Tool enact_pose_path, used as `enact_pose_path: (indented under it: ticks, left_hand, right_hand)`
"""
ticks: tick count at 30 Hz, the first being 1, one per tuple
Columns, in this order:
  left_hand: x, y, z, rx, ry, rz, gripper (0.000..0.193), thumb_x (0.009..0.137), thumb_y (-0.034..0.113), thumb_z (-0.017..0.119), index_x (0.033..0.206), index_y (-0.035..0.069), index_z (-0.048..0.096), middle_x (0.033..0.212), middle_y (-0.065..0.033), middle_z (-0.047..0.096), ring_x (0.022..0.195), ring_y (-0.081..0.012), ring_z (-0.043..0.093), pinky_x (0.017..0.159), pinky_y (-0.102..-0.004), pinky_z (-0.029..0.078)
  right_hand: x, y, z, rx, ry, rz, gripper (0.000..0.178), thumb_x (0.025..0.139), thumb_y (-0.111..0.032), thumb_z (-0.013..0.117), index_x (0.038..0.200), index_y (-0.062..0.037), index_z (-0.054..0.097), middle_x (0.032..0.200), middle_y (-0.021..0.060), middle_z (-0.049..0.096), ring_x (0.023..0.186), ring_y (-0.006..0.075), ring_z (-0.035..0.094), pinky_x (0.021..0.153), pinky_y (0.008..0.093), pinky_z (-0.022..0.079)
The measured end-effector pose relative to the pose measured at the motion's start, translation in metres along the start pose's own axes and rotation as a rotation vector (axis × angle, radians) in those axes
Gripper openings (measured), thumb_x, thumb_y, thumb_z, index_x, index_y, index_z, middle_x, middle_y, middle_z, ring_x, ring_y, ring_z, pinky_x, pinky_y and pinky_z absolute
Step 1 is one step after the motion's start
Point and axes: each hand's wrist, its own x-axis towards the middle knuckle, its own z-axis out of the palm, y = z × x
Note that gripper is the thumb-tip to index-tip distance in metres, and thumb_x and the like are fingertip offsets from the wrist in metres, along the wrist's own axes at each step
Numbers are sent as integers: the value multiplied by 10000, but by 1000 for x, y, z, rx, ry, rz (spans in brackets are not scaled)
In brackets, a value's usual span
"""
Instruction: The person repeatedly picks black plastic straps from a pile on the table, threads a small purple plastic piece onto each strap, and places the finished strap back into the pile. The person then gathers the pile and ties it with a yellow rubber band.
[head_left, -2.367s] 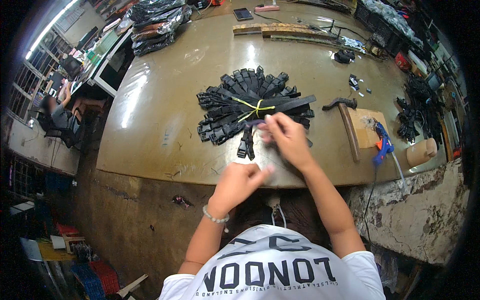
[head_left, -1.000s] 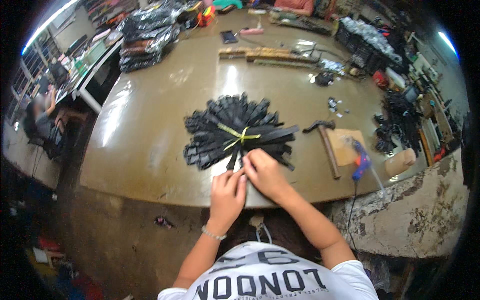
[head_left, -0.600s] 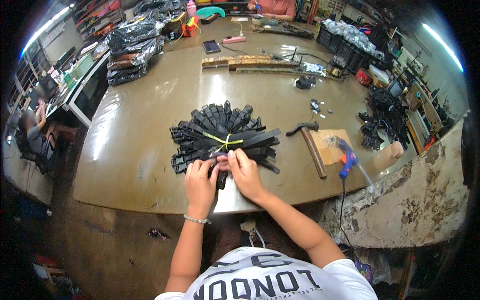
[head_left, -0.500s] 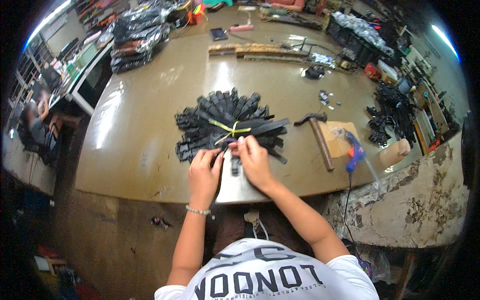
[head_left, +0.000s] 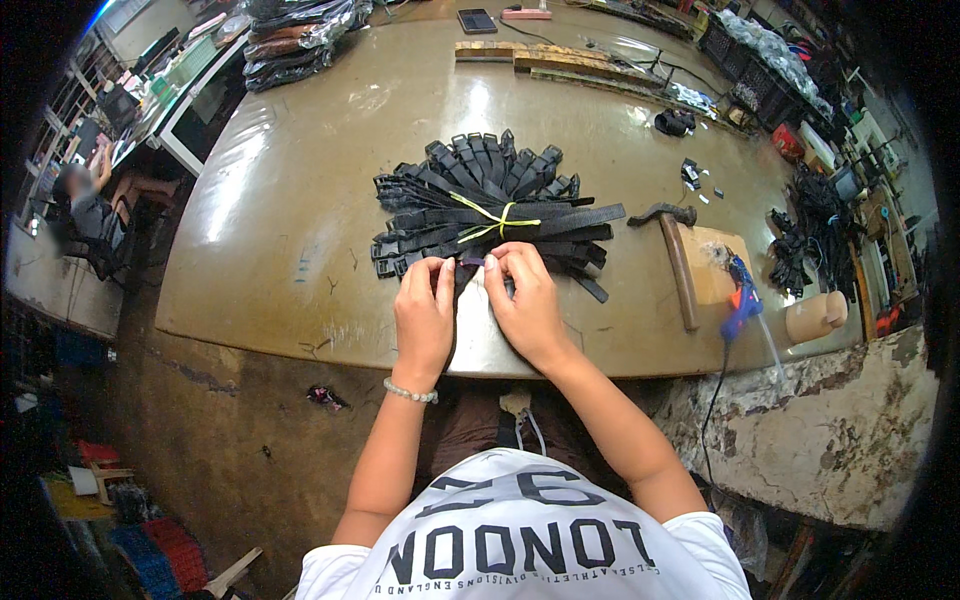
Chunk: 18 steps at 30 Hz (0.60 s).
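A fanned bundle of black webbing straps [head_left: 470,190] with plastic buckles lies on the table, bound across its middle by a yellow-green tie [head_left: 500,221]. At the bundle's near edge, my left hand [head_left: 425,312] pinches one end of a small dark purple strip [head_left: 472,261]. My right hand [head_left: 527,305] pinches the strip's other end between thumb and forefinger. A black strap runs down between the two hands, partly covered by the left fingers. Whether it is joined to the strip I cannot tell.
Right of the bundle lie a hammer [head_left: 681,275], a wooden board [head_left: 718,262] and a blue glue gun [head_left: 740,300] with a trailing cord. Beyond them are a tan roll [head_left: 815,318] and black straps [head_left: 800,235]. Wooden bars [head_left: 560,65] lie farther back. A person [head_left: 90,205] sits at far left.
The view has tilted, so the table sits higher in the picture. My fingertips have drawn slightly apart, with the purple strip showing between them. The buckle end that hung between my hands is no longer visible.
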Motion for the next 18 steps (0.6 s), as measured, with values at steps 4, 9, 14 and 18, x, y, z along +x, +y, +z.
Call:
enact_pose_path:
  ticks: [4,9,14,18]
  left_hand:
    - [-1,2,1,31,9,10,199,955,153,603,937,-45,595,887,-208,635,783,-368,623,705,-427,491]
    - [-4,-6,5,43,-6,62,198,972,159,579,958,-39,572,902,-197,623,814,-349,610,729,-422,482]
    - [1,-4,3,51,107,89,146,998,97,473,984,-47,497,952,-216,533,829,-380,528,764,-442,439]
    - [-12,22,-26,-59,-122,40,177,961,118,544,872,-36,540,833,-189,576,736,-333,558,678,-402,450]
  right_hand:
    - [0,-2,4,-85,-1,11,197,931,-161,604,863,23,583,1010,179,594,870,355,608,760,427,498]
    - [-1,-2,5,-160,-11,-72,190,929,-163,609,873,18,586,1000,172,585,848,347,606,742,422,499]
    - [1,1,2,90,44,63,190,941,-142,597,870,33,574,936,168,583,767,303,600,696,384,491]
    - [1,3,0,163,53,77,196,966,-136,568,887,43,560,826,157,579,680,262,570,652,365,474]
